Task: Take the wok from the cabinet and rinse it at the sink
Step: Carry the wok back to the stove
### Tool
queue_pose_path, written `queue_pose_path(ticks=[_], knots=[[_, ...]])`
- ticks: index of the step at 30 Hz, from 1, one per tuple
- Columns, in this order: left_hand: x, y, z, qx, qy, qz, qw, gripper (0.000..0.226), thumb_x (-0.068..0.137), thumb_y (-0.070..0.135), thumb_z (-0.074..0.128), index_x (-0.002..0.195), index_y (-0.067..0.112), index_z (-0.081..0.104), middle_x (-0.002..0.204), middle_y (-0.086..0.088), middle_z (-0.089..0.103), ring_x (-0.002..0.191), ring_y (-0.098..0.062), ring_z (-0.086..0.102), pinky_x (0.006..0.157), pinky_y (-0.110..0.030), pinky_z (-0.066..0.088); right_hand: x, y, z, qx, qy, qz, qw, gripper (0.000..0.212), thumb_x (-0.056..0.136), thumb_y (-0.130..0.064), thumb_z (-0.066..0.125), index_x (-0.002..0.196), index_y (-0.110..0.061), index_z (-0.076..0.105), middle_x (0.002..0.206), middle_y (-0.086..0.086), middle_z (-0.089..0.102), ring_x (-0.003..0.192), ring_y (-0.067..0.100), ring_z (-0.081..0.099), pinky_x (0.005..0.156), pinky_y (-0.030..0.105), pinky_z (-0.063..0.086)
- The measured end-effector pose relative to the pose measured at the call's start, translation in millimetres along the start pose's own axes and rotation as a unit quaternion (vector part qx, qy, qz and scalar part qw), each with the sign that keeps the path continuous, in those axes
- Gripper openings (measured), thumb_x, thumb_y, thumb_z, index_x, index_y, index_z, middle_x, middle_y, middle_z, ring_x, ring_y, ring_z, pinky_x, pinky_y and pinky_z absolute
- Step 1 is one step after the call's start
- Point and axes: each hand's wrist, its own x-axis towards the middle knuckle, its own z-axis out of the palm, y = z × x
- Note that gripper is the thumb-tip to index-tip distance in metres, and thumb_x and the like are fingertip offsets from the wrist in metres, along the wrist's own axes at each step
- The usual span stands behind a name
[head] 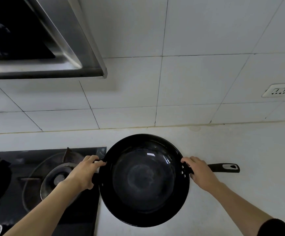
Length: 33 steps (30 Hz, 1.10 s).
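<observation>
Wok (144, 180) handle partly behind right hand (200, 174)

The wok (144, 180) sits between the two hands, above the counter (223, 193). The left hand (83, 173) grips its small side handle; the right hand (199, 172) grips the base of its long handle (223, 168), which runs out to the right past that hand. Left of the left hand, and partly under its forearm, lies the stove (36, 184) with a burner (58, 178). Behind both hands rises the tiled wall (172, 82). A socket (278, 90) sits on it up and right of the right hand, and a range hood (41, 40) hangs above the left hand.
</observation>
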Motion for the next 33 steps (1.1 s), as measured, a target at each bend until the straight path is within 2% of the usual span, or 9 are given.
queue_pose_path(ticks=[7,10,12,14,17,19,27,30,33], knots=[[-12.2,10.8,-5.9,0.073,-0.008,-0.015,0.997,0.095,0.069,0.025,0.074,0.15,0.034,0.024,0.158,-0.002,0.018,0.145,-0.023,0.013,0.112,-0.035,0.027,-15.1,12.8,5.0,-0.036,-0.006,0.019,0.999,0.079,0.076,-0.015,0.075,0.142,-0.033,0.035,0.102,-0.011,0.05,0.091,0.01,0.051,0.08,0.029,0.042],[-21.0,29.0,-7.9,0.1,0.009,-0.013,0.995,0.083,0.076,0.015,0.065,0.149,0.03,0.03,0.159,-0.008,0.018,0.147,-0.029,0.012,0.117,-0.041,0.018,-22.7,19.3,4.2,-0.057,0.028,0.042,0.997,0.064,0.071,-0.022,0.08,0.128,-0.027,0.051,0.106,-0.007,0.054,0.099,0.016,0.054,0.082,0.031,0.039],[-26.9,45.0,-6.8,0.11,0.041,0.034,0.992,0.074,0.064,0.014,0.073,0.134,0.029,0.055,0.145,-0.01,0.046,0.138,-0.034,0.036,0.11,-0.047,0.033,-27.7,22.6,1.7,-0.057,0.051,0.041,0.996,0.05,0.068,-0.025,0.082,0.113,-0.026,0.06,0.102,-0.008,0.053,0.096,0.016,0.054,0.083,0.031,0.037],[-31.0,62.2,-4.6,0.122,0.064,0.07,0.988,0.066,0.049,0.022,0.078,0.113,0.03,0.068,0.12,-0.004,0.065,0.117,-0.03,0.057,0.093,-0.044,0.05,-33.7,23.7,-0.4,-0.043,0.07,0.036,0.996,0.041,0.07,-0.028,0.081,0.106,-0.027,0.063,0.097,-0.01,0.052,0.093,0.015,0.052,0.084,0.031,0.037],[-38.7,92.5,2.7,0.067,0.052,0.082,0.993,0.054,0.078,0.032,0.063,0.131,0.027,0.054,0.131,0.002,0.053,0.125,-0.023,0.045,0.101,-0.038,0.041,-43.4,19.6,-1.2,-0.026,0.081,0.038,0.996,0.035,0.076,-0.027,0.078,0.108,-0.025,0.065,0.098,-0.007,0.053,0.092,0.016,0.051,0.083,0.032,0.037],[-42.4,105.0,9.0,0.062,0.048,0.073,0.994,0.049,0.089,0.039,0.053,0.136,0.028,0.047,0.133,0.004,0.05,0.125,-0.021,0.041,0.102,-0.035,0.038,-50.6,12.7,-2.5,-0.032,0.072,0.054,0.995,0.029,0.081,-0.025,0.074,0.108,-0.025,0.065,0.099,-0.005,0.054,0.093,0.017,0.052,0.081,0.031,0.036],[-70.2,120.8,27.2,0.088,0.035,0.061,0.994,0.042,0.095,0.053,0.04,0.125,0.028,0.052,0.12,0.003,0.057,0.114,-0.02,0.048,0.099,-0.035,0.038,-95.8,-22.9,4.8,-0.011,0.025,0.12,0.992,0.02,0.085,-0.035,0.068,0.102,-0.026,0.061,0.093,-0.008,0.053,0.083,0.012,0.053,0.075,0.028,0.044],[-75.2,121.6,30.2,0.089,0.036,0.077,0.992,0.039,0.094,0.049,0.042,0.122,0.025,0.054,0.116,0.001,0.058,0.111,-0.021,0.05,0.098,-0.035,0.038,-114.0,-44.6,13.9,0.017,0.022,0.133,0.991,0.02,0.084,-0.034,0.07,0.099,-0.024,0.06,0.092,-0.007,0.052,0.08,0.011,0.054,0.07,0.024,0.047],[-78.0,115.3,29.2,0.106,0.037,0.104,0.988,0.035,0.094,0.043,0.046,0.122,0.023,0.053,0.116,-0.001,0.057,0.11,-0.023,0.051,0.098,-0.036,0.039,-127.7,-69.9,27.8,0.015,0.043,0.142,0.989,0.021,0.085,-0.033,0.068,0.097,-0.02,0.058,0.092,-0.007,0.051,0.078,0.011,0.052,0.063,0.019,0.04]])
